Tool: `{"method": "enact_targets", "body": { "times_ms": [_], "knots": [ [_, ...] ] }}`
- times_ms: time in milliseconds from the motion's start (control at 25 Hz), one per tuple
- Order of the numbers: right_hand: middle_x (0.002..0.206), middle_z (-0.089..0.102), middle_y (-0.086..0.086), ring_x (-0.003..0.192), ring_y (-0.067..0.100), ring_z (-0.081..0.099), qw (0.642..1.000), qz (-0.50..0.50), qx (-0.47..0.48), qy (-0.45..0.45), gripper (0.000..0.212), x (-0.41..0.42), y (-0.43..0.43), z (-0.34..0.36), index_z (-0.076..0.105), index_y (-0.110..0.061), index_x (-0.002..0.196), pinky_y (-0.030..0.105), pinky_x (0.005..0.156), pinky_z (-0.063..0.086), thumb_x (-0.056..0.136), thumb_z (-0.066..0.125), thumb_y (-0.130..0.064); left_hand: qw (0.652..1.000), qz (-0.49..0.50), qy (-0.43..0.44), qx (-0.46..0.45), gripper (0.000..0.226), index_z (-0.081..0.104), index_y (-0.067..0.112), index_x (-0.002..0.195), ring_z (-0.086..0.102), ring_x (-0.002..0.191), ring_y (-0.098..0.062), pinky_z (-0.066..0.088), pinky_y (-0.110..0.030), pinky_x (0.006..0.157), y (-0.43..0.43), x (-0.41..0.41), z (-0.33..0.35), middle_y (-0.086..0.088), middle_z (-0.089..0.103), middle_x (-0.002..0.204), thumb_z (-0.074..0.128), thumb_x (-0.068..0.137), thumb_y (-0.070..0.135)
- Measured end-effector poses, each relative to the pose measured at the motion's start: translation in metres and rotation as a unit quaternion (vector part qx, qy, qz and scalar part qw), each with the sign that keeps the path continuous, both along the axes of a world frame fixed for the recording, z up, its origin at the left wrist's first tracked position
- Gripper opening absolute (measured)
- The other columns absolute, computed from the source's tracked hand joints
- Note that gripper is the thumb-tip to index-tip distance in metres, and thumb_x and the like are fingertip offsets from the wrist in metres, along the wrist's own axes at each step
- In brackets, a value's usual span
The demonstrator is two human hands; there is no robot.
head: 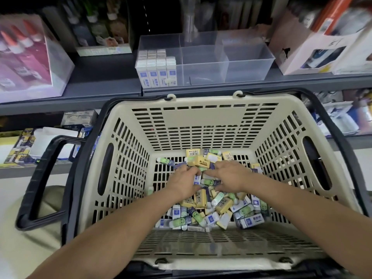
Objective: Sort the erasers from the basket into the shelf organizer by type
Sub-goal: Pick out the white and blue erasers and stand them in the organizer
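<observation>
In the cream basket (128, 158), the left hand (184, 181) digs into the heap of yellow, white and green erasers (221, 210) with fingers curled; whether it grips 1 I cannot tell. Just beside it, the right hand (231, 175) rests on the heap, fingers spread apart. On the shelf (100, 85) above, the clear organizer (249, 65) holds white boxed erasers (157, 74) in its leftmost compartment.

Basket (201, 121) cream, slotted; handle (46, 178) black. Erasers (201, 198) yellow, white-blue, pale green. Organizer (247, 63) clear. Shelf (100, 85) dark grey.
</observation>
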State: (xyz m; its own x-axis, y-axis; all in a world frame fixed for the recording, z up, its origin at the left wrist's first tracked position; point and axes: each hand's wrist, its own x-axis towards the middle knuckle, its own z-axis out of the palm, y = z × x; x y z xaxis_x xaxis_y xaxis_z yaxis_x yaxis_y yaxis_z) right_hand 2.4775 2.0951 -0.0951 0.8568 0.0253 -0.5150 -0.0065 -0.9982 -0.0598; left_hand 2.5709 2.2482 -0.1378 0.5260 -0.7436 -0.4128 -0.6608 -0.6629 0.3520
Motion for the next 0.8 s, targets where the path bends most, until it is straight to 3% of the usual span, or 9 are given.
{"method": "enact_targets", "body": {
  "times_ms": [200,320,440,520,640,720,800],
  "knots": [
    [0.122,0.047,0.007,0.116,0.024,0.045,1.000,-0.022,0.001,-0.019,0.065,0.004,0.003,-0.004,0.025,-0.030,0.144,0.038,0.093,0.037,0.088,0.055,-0.045,0.999,0.045,-0.024,-0.014,0.051,0.042,0.022,0.113,0.053,0.100,-0.025,0.045,-0.034,0.080,-0.011,-0.002,-0.001,-0.006,0.044,0.117,0.071,0.076,0.042],
    [0.121,0.049,0.007,0.115,0.025,0.047,0.999,-0.027,0.011,-0.024,0.065,0.005,0.002,-0.003,0.028,-0.029,0.143,0.039,0.092,0.039,0.087,0.056,-0.045,0.997,0.057,-0.048,-0.002,0.061,0.038,0.016,0.114,0.054,0.101,-0.029,0.048,-0.038,0.080,-0.015,-0.005,-0.005,-0.010,0.043,0.117,0.076,0.072,0.039],
    [0.126,0.050,0.008,0.119,0.026,0.047,0.999,-0.025,0.014,-0.016,0.065,0.005,-0.002,-0.002,0.029,-0.026,0.142,0.041,0.095,0.042,0.087,0.057,-0.045,0.987,0.156,0.020,0.006,0.070,0.034,0.015,0.116,0.053,0.096,-0.024,0.049,-0.035,0.076,-0.018,0.000,-0.003,-0.006,0.041,0.111,0.081,0.066,0.033],
    [0.127,0.050,0.008,0.120,0.026,0.047,0.999,-0.028,0.018,-0.010,0.065,0.006,-0.004,-0.001,0.029,-0.024,0.142,0.041,0.095,0.042,0.087,0.058,-0.044,0.971,0.221,0.093,-0.007,0.064,0.033,0.014,0.109,0.053,0.087,-0.020,0.046,-0.032,0.068,-0.019,0.013,-0.001,-0.001,0.047,0.097,0.080,0.066,0.027],
    [0.128,0.050,0.008,0.121,0.026,0.046,1.000,-0.020,0.014,-0.007,0.063,0.006,-0.003,-0.003,0.033,-0.021,0.140,0.041,0.096,0.042,0.087,0.058,-0.044,0.959,0.227,0.167,-0.006,0.063,0.040,0.006,0.116,0.055,0.081,-0.018,0.048,-0.030,0.069,-0.015,0.023,0.002,-0.004,0.056,0.095,0.077,0.069,0.026],
    [0.126,0.050,0.008,0.119,0.026,0.046,1.000,-0.012,0.004,-0.008,0.060,0.006,-0.002,-0.005,0.037,-0.021,0.137,0.039,0.094,0.042,0.086,0.058,-0.044,0.981,0.157,0.096,0.057,0.077,0.042,0.011,0.123,0.055,0.101,-0.021,0.050,-0.036,0.084,-0.013,0.014,-0.002,-0.004,0.053,0.113,0.079,0.064,0.044],
    [0.124,0.050,0.008,0.118,0.026,0.047,1.000,-0.013,0.001,-0.006,0.057,0.006,-0.002,-0.006,0.040,-0.020,0.135,0.038,0.092,0.041,0.086,0.058,-0.045,0.986,0.141,0.014,0.091,0.083,0.039,0.014,0.123,0.052,0.111,-0.024,0.048,-0.038,0.085,-0.015,0.002,-0.004,-0.004,0.050,0.119,0.077,0.062,0.056]
  ]
}}
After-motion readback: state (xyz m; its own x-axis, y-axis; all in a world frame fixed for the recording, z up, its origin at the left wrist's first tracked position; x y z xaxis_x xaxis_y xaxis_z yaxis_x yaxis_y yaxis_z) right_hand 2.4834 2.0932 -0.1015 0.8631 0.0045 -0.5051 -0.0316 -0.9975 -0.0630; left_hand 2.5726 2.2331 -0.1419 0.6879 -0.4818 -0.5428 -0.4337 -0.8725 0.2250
